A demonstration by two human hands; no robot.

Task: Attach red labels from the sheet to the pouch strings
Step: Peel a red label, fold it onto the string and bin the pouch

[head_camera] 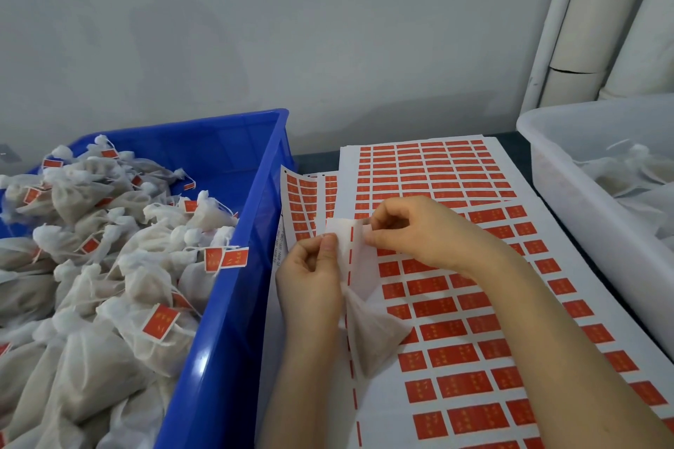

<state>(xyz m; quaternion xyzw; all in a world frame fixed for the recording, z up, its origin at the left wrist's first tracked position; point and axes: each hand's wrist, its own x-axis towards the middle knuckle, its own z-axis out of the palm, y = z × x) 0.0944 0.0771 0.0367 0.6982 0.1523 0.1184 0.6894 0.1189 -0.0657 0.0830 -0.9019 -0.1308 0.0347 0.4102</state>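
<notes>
In the centre of the frame the left hand [310,277] and the right hand [412,233] each pinch the top of the white pouch [372,335] in a narrow grip, just above the red label sheet [383,419], so I think its thin fabric could catch a label edge.

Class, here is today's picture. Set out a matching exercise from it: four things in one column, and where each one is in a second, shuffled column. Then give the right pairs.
Column A
1. blue crate
2. white tub
3. label sheet
4. white pouch

Column B
a. lying flat in the middle
b. at the left, full of labelled pouches
c. pinched by the left hand and right hand
d. at the right edge

Pairs: 1-b; 2-d; 3-a; 4-c
</notes>
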